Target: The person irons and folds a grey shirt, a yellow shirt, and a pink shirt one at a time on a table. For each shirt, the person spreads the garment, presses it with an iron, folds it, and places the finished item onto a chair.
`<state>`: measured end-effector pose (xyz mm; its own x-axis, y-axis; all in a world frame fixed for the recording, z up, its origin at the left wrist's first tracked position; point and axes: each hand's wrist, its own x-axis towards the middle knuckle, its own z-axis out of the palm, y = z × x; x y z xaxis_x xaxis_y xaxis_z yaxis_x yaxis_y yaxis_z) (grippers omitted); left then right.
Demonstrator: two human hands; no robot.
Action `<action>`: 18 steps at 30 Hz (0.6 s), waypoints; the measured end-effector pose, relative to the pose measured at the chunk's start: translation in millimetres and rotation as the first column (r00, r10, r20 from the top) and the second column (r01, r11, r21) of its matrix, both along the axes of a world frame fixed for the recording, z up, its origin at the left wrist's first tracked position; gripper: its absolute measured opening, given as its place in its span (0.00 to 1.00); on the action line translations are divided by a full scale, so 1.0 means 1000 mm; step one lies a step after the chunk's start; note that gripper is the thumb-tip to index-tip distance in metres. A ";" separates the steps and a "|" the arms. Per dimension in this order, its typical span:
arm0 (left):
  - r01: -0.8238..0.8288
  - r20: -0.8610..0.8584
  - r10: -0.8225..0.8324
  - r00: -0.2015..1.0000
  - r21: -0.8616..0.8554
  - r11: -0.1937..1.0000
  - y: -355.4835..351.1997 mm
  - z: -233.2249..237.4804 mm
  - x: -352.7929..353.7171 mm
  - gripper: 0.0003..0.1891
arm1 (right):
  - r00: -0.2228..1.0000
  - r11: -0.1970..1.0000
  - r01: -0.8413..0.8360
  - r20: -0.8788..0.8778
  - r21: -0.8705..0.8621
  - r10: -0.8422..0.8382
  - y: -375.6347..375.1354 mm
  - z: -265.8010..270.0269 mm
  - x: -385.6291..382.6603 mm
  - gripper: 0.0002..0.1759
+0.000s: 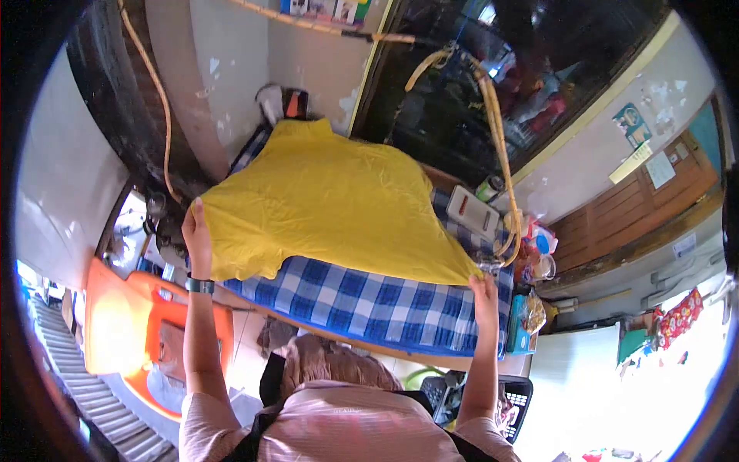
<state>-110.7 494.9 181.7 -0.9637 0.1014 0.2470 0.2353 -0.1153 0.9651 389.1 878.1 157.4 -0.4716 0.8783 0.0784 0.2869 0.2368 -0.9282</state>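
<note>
nearest, low in head view: my right hand pinching lower corner of yellow shirt. my left hand further up, pinching shirt's left edge, watch-like band on wrist. shirt spread wide between hands, above blue checked cloth on table. orange chair left of table. beyond shirt's right side, pale tray-like thing, perhaps grater. farther back, dark window.

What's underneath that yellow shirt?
The blue-and-white checked cloth shows past the near edge of the yellow shirt and seems to continue beneath it. Whether anything else lies underneath can't be seen: the fabric, held by the left hand and right hand, covers it.
</note>
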 end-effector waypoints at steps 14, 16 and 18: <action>-0.214 -0.023 0.250 0.968 -0.595 0.775 -0.099 -0.189 0.062 0.18 | 0.944 0.951 0.236 0.280 -0.200 -0.175 -0.073 -0.114 0.033 0.16; -0.127 0.021 0.162 0.987 -0.529 0.839 -0.114 -0.214 0.055 0.18 | 0.924 0.971 0.070 0.352 0.230 -0.150 -0.083 -0.121 0.039 0.13; -0.076 0.117 0.263 0.958 -0.778 0.624 -0.097 -0.187 0.076 0.18 | 0.756 0.939 -0.169 0.651 0.300 -0.072 -0.092 -0.103 0.029 0.07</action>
<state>-35.1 397.8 -5.3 -0.9992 -0.0087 -0.0395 -0.0343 0.7001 0.7132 417.9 786.4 54.6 -0.5541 0.8324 0.0110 0.7643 0.5139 -0.3895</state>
